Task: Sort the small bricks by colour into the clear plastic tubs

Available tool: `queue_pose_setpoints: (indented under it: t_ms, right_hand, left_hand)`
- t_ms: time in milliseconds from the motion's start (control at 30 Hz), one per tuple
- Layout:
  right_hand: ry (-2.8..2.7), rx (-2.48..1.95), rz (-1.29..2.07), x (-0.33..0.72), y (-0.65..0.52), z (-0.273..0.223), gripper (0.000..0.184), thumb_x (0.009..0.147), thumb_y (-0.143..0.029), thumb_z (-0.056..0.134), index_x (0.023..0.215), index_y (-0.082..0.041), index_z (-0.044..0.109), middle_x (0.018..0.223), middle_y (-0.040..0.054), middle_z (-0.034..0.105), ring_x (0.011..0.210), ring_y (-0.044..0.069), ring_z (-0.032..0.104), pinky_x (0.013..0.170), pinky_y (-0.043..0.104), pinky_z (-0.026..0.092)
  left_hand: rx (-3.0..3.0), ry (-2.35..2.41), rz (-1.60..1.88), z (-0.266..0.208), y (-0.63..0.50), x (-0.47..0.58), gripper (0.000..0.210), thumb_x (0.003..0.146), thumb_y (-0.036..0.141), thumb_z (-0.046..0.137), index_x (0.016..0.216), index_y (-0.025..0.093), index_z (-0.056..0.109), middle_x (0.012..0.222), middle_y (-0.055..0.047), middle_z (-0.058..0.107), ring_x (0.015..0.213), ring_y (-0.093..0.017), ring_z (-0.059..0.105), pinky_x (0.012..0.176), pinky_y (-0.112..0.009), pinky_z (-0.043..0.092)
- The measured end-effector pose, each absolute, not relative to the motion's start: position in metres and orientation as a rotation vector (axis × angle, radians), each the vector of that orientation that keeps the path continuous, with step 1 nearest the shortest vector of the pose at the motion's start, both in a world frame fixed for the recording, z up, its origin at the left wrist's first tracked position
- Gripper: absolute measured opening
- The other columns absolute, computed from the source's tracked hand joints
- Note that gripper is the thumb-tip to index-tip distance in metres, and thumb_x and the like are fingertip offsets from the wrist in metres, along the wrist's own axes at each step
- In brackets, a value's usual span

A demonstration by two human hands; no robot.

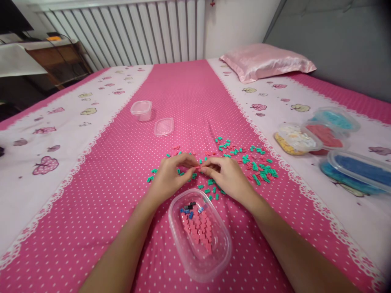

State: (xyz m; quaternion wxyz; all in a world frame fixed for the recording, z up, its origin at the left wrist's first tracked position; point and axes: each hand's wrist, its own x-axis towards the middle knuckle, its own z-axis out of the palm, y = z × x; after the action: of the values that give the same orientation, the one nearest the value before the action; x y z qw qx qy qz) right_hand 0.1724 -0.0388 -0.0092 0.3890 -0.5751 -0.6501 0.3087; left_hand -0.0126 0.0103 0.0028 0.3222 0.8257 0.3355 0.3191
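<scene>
My left hand (176,171) and my right hand (220,171) meet above the bed, fingertips pinched together. Between them is a small pinkish-red plastic block (198,167), mostly covered by the fingers. Around and under both hands lie many loose green blocks (255,166) and pinkish-red blocks, scattered mostly to the right. Just below the hands is a clear plastic container (224,256). Inside it is a group of joined pinkish-red blocks (198,228), along with several blue blocks (187,211) and black blocks (190,206).
A lidded clear tub (142,110) and a loose lid (164,127) sit at the upper left. On the right stand containers of white and yellow pieces (297,139), red pieces (325,136), turquoise pieces (337,119) and blue pieces (360,169). A pink pillow (265,61) lies at the back.
</scene>
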Motion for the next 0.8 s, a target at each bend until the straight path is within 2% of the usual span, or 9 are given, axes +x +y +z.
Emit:
queue_pose_setpoints:
  t_ms: [300, 500, 633, 800]
  right_hand:
    - [-1.589, -1.463, 0.814, 0.171, -0.039, -0.007, 0.010, 0.088, -0.019, 0.071, 0.078, -0.017, 0.073, 0.068, -0.0004, 0.070, 0.060, 0.011, 0.057, 0.058, 0.024, 0.039]
    - [-1.558, -1.465, 0.785, 0.165, -0.042, -0.005, 0.016, 0.088, -0.021, 0.070, 0.072, -0.017, 0.071, 0.062, -0.0020, 0.067, 0.056, 0.011, 0.056, 0.054, 0.024, 0.037]
    - [-1.547, -1.429, 0.776, 0.162, -0.043, -0.006, 0.012, 0.086, -0.018, 0.070, 0.075, -0.018, 0.072, 0.066, -0.0015, 0.070, 0.059, 0.011, 0.059, 0.058, 0.023, 0.040]
    - [-1.529, -1.392, 0.771, 0.162, -0.043, -0.008, 0.011, 0.087, -0.021, 0.070, 0.077, -0.019, 0.073, 0.070, -0.0002, 0.073, 0.062, 0.013, 0.062, 0.060, 0.024, 0.044]
  left_hand:
    - [2.177, 0.825, 0.827, 0.003, 0.009, -0.014, 0.016, 0.083, 0.010, 0.066, 0.097, 0.019, 0.070, 0.090, 0.000, 0.075, 0.082, -0.012, 0.070, 0.078, -0.023, 0.057]
    - [2.244, 0.844, 0.860, 0.002, 0.008, -0.014, 0.015, 0.081, 0.015, 0.074, 0.095, 0.019, 0.071, 0.087, 0.000, 0.075, 0.080, -0.013, 0.070, 0.076, -0.024, 0.056]
    - [2.279, 0.860, 0.943, 0.002, 0.007, -0.013, 0.014, 0.081, 0.018, 0.076, 0.094, 0.019, 0.070, 0.086, 0.000, 0.076, 0.078, -0.013, 0.071, 0.074, -0.024, 0.056]
    - [2.271, 0.861, 0.956, 0.004, 0.005, -0.014, 0.012, 0.083, 0.023, 0.076, 0.092, 0.019, 0.070, 0.084, 0.000, 0.076, 0.076, -0.013, 0.071, 0.073, -0.024, 0.056]
